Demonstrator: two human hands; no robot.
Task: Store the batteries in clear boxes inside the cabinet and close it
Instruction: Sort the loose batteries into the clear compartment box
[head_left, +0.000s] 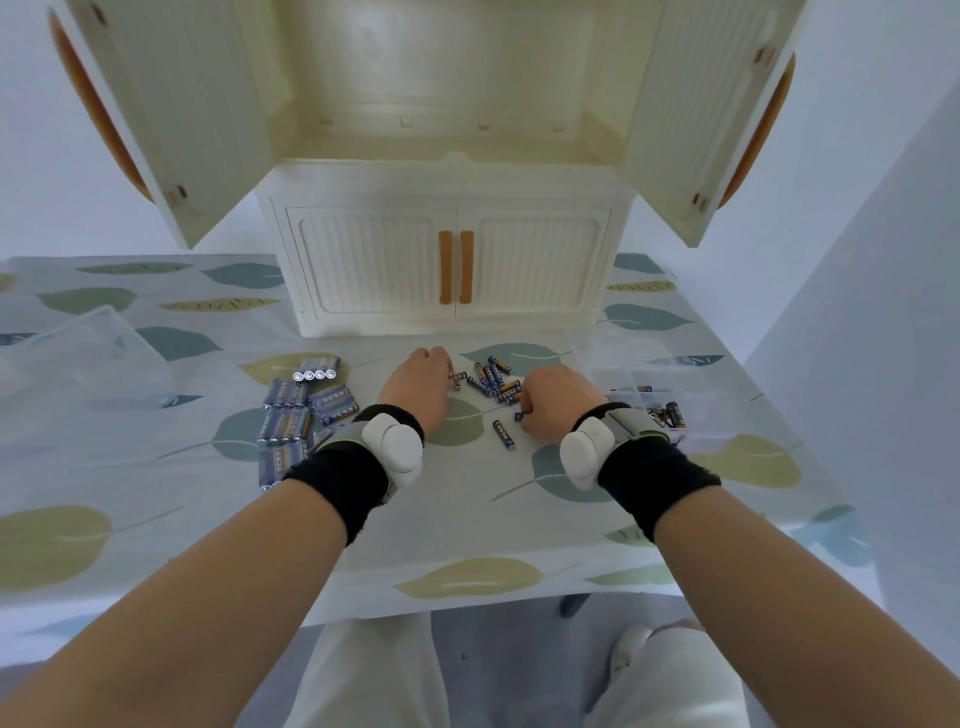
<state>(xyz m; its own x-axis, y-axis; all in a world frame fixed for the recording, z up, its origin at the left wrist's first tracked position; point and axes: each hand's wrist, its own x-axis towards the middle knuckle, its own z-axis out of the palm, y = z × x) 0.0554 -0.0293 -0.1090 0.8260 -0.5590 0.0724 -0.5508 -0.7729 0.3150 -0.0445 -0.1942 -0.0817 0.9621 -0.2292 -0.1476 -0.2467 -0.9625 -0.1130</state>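
Note:
A pile of small loose blue batteries (493, 379) lies on the table between my hands. My left hand (418, 387) is curled, with small batteries showing at its fingertips. My right hand (553, 397) is curled too, pinching a small battery at its left edge. One single battery (503, 434) lies nearer to me. Shrink-wrapped packs of larger blue batteries (296, 415) sit to the left. A clear box (691, 415) on the right holds several batteries. The cream cabinet (452, 270) stands behind, its upper doors swung wide and its lower doors closed.
Another clear box (88, 353) rests at the far left on the leaf-patterned tablecloth (467, 519). A clear lid (613, 353) lies right of the cabinet. The upper doors (171, 119) jut out on both sides. A white wall stands on the right.

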